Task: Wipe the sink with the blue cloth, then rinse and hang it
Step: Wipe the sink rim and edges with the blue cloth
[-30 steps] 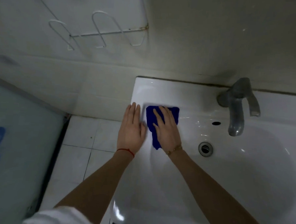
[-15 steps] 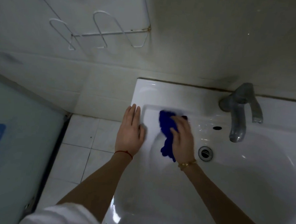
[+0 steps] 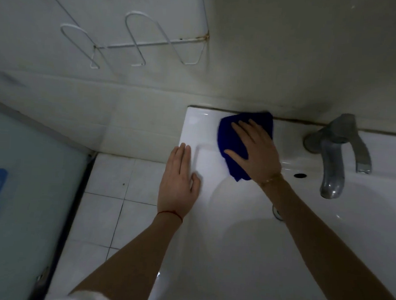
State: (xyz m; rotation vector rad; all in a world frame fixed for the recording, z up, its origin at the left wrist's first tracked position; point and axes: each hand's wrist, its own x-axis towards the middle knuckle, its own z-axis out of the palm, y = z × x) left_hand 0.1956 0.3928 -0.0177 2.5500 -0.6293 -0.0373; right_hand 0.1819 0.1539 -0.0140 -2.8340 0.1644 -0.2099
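Blue cloth [image 3: 229, 137] half under right hand [image 3: 259, 150] (fingertips blurred), drain [image 3: 277, 214] mostly hidden.

There is one view, from a wide-angle camera worn on the head, looking forward and steeply down from close above a sink [image 3: 267, 256]. The sink fills the frame from 3 to 6 o'clock, with the tap [image 3: 336, 154] at 3. The wall is at 12, with a wire rack [image 3: 138, 41] at 11. Floor tiles [image 3: 112, 191] are at 8. Both forearms enter from 6 o'clock. Straight lines bow toward the edges.
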